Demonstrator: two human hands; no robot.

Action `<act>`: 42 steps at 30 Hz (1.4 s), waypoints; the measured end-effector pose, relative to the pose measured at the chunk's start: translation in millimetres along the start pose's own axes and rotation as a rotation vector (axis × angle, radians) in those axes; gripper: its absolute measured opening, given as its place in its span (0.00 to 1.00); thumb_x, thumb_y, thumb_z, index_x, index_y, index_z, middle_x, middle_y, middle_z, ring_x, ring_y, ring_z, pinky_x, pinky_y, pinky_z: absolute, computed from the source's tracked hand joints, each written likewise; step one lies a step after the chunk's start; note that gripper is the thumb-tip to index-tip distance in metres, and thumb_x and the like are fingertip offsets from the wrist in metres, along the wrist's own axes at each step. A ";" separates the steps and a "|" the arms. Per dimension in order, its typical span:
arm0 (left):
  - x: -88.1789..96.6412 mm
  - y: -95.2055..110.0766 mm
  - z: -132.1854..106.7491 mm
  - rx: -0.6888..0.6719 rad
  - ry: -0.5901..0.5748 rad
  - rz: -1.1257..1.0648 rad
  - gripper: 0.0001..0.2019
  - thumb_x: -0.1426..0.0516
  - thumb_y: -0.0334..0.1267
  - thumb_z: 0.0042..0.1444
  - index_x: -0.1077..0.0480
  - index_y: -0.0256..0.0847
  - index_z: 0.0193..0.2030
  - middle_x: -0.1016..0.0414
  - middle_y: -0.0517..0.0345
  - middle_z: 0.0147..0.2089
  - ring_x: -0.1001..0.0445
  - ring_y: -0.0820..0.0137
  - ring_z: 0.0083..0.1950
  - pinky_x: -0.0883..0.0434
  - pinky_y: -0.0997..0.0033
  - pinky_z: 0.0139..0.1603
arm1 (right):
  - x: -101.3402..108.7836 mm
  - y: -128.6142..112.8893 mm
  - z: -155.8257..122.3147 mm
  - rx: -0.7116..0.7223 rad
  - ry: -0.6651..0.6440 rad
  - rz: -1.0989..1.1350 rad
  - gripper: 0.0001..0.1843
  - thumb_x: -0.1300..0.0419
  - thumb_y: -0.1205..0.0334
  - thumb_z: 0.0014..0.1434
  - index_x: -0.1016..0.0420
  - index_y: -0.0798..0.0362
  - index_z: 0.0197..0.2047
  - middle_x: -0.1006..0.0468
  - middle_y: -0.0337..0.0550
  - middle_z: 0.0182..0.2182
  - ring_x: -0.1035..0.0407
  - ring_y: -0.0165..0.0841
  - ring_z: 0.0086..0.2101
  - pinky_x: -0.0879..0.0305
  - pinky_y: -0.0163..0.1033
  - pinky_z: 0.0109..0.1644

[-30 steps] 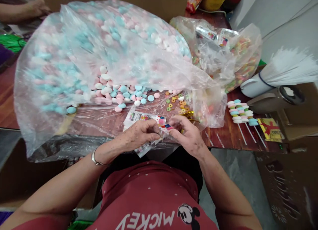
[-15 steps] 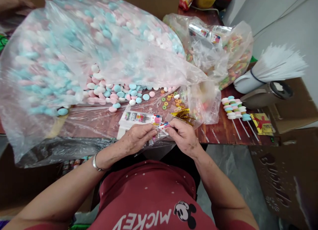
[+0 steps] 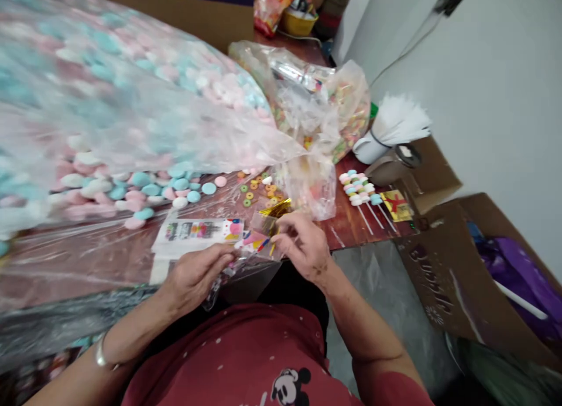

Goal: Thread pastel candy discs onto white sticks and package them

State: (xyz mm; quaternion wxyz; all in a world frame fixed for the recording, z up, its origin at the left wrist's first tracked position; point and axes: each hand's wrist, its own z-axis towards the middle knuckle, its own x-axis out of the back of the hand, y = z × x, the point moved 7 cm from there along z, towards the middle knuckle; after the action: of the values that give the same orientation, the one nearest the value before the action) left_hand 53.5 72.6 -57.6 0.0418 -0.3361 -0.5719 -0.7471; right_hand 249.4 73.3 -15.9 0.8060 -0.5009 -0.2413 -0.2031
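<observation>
My left hand [image 3: 197,274] and my right hand [image 3: 302,245] meet at the table's near edge, both pinched on a small clear printed wrapper [image 3: 252,242]. A thin gold twist tie [image 3: 272,242] shows by my right fingers. More printed wrappers [image 3: 195,231] lie stacked just left of the hands. Behind them, pink, blue and white candy discs [image 3: 149,189] spill from a huge clear bag [image 3: 109,96]. Small coloured candy rings [image 3: 257,189] and gold ties [image 3: 274,207] lie close by.
A smaller bag of coloured rings [image 3: 338,102] sits at the back right. Finished candy skewers [image 3: 362,189] lie on the wooden table [image 3: 351,224], near a cup of white sticks [image 3: 395,128] and a metal dispenser [image 3: 390,163]. Cardboard boxes [image 3: 439,277] stand on the floor at right.
The view has swung to the right and down, showing the wall and boxes. My hands have stayed together on the wrapper, and a gold tie now shows at my right fingers.
</observation>
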 end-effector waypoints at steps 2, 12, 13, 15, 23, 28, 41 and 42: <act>-0.1 -1.2 -2.6 -0.037 0.023 0.019 0.13 0.48 0.44 0.63 0.26 0.41 0.37 0.21 0.61 0.27 0.24 0.73 0.25 0.30 0.79 0.27 | 40.9 23.2 -6.0 -0.099 0.168 -0.166 0.09 0.47 0.57 0.65 0.31 0.51 0.44 0.25 0.41 0.34 0.31 0.31 0.34 0.34 0.36 0.39; -4.5 1.0 -2.1 -0.060 0.011 -0.035 0.10 0.45 0.41 0.60 0.24 0.41 0.36 0.20 0.61 0.27 0.24 0.73 0.25 0.28 0.79 0.30 | 127.6 129.9 -47.2 -0.429 0.165 -1.055 0.09 0.47 0.63 0.60 0.28 0.54 0.31 0.26 0.51 0.30 0.37 0.41 0.35 0.40 0.44 0.41; -4.3 -0.2 -1.0 -0.040 0.006 -0.045 0.10 0.46 0.41 0.60 0.24 0.40 0.35 0.20 0.60 0.27 0.24 0.73 0.25 0.28 0.79 0.30 | 125.3 134.2 -48.3 -0.428 0.147 -1.095 0.10 0.48 0.65 0.60 0.28 0.55 0.31 0.26 0.51 0.30 0.37 0.40 0.34 0.41 0.43 0.40; -2.3 -3.0 0.3 0.008 0.006 -0.077 0.10 0.45 0.41 0.60 0.25 0.40 0.35 0.20 0.59 0.27 0.24 0.73 0.26 0.28 0.78 0.30 | 127.6 139.0 -50.3 -0.406 0.193 -1.100 0.12 0.51 0.66 0.61 0.28 0.55 0.31 0.26 0.51 0.29 0.37 0.40 0.32 0.42 0.42 0.37; 7.1 -19.5 -2.8 0.154 0.043 -0.387 0.12 0.42 0.45 0.59 0.26 0.37 0.35 0.22 0.55 0.29 0.27 0.73 0.25 0.29 0.75 0.27 | 170.1 101.1 -63.5 -0.113 0.726 -0.670 0.11 0.45 0.54 0.63 0.24 0.48 0.34 0.30 0.43 0.23 0.39 0.35 0.21 0.46 0.43 0.27; 7.8 -27.0 -1.8 0.160 0.031 -0.463 0.13 0.40 0.46 0.58 0.26 0.37 0.34 0.23 0.55 0.30 0.27 0.73 0.26 0.29 0.75 0.29 | 128.1 21.2 -36.1 0.176 0.389 -0.357 0.10 0.40 0.65 0.60 0.23 0.42 0.43 0.26 0.43 0.29 0.32 0.37 0.29 0.36 0.45 0.34; 8.1 -25.3 1.4 0.220 -0.140 -0.622 0.16 0.40 0.48 0.56 0.24 0.35 0.33 0.22 0.53 0.30 0.28 0.73 0.25 0.29 0.75 0.26 | 62.9 -10.6 -6.1 0.427 -0.125 -0.368 0.12 0.43 0.71 0.61 0.26 0.48 0.47 0.23 0.43 0.34 0.30 0.33 0.32 0.31 0.41 0.37; 7.6 -24.6 1.8 0.217 -0.161 -0.621 0.16 0.40 0.48 0.57 0.24 0.35 0.32 0.22 0.52 0.30 0.28 0.73 0.25 0.29 0.75 0.26 | 63.6 -11.2 -6.0 0.433 -0.117 -0.372 0.13 0.42 0.71 0.61 0.26 0.48 0.47 0.23 0.43 0.34 0.30 0.33 0.32 0.31 0.41 0.37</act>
State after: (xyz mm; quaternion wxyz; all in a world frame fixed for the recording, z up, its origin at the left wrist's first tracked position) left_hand 37.5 85.1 -73.5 -0.1974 -0.1973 -0.7248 -0.6299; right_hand 295.1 57.7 27.4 0.8277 -0.2753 -0.4128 -0.2620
